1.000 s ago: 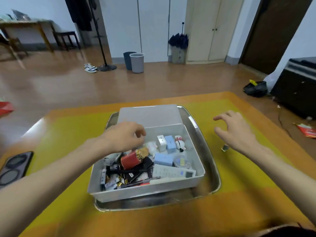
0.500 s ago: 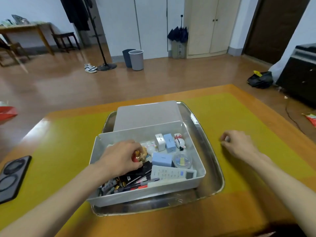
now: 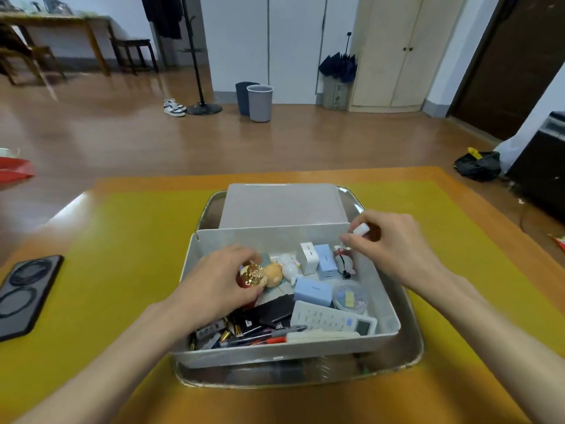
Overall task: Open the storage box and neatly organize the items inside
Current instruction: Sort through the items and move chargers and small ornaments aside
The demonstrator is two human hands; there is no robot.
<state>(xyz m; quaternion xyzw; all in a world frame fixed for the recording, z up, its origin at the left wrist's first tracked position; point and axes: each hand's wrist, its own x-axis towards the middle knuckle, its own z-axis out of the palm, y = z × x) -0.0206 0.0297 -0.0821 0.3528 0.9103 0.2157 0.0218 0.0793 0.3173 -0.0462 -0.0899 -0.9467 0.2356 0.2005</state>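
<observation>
The open grey storage box (image 3: 385,304) stands on a metal tray (image 3: 411,356), its lid (image 3: 282,205) lying flat behind it. Inside are chargers, small figurines, a white remote (image 3: 331,320), pens and batteries. My left hand (image 3: 214,286) is inside the box and grips a red bottle with a gold cap (image 3: 252,275). My right hand (image 3: 389,244) hovers over the box's far right corner and pinches a small white item (image 3: 361,230).
The tray sits on a yellow mat on an orange table (image 3: 458,402). A black case (image 3: 26,296) lies at the table's left edge. Beyond the table are wooden floor, two bins, a coat stand and cabinets.
My right hand moved from the mat at the right up over the box's far right corner, now pinching a small white item. My left hand stays in the box on the red bottle.
</observation>
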